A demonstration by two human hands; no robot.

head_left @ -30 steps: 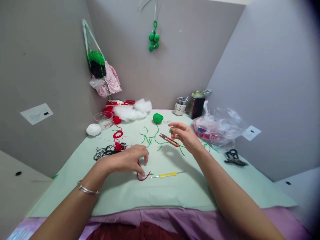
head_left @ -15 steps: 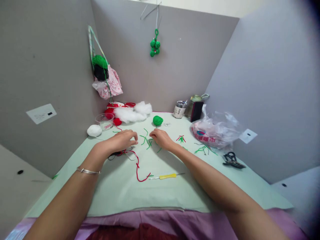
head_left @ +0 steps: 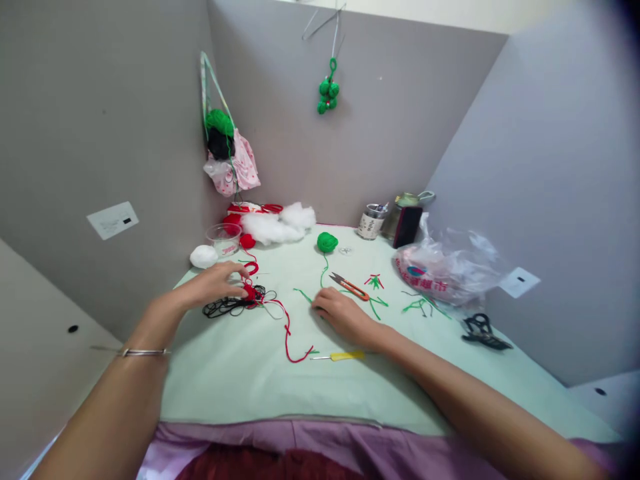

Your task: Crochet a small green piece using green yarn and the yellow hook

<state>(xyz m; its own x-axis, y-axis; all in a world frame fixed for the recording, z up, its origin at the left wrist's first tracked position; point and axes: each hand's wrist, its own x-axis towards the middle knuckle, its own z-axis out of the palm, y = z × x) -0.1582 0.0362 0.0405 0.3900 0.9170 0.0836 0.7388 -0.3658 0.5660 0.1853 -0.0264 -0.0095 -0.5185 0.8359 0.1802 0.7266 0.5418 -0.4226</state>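
I see the pale green table (head_left: 240, 380) filling most of the view, with grey walls on three sides. On its right lies a crumpled plastic bag (head_left: 445, 263), and at the back a heap of white stuffing (head_left: 275, 225). A pink bag (head_left: 239, 167) hangs in the left corner with green and black yarn on top of it, and a bunch of green balls (head_left: 327, 90) hangs on the back wall.

My left hand (head_left: 213, 283) reaches out over the left part of the table, fingers loosely spread and curled, their tips at a small red yarn piece (head_left: 250, 291); I cannot tell whether they pinch it. That piece sits on a tangle of black cord (head_left: 225, 307), and a red strand (head_left: 289, 333) runs from it towards me, ending just beside the yellow hook (head_left: 343, 356). A bangle (head_left: 143, 351) sits on that wrist.

My right hand (head_left: 343, 317) lies palm down near the middle of the table, fingers close together, resting on a green strand (head_left: 303, 294); whether it grips the strand I cannot tell. Just beyond it lie orange snips (head_left: 349, 285), apart from the hand. A green yarn ball (head_left: 327, 241) sits further back, with green scraps (head_left: 417, 305) scattered to the right. A clear cup (head_left: 223, 239) and a white ball (head_left: 203, 256) stand at the left rear, a tin (head_left: 371, 222) at the right rear, and black clips (head_left: 483, 331) near the right wall.
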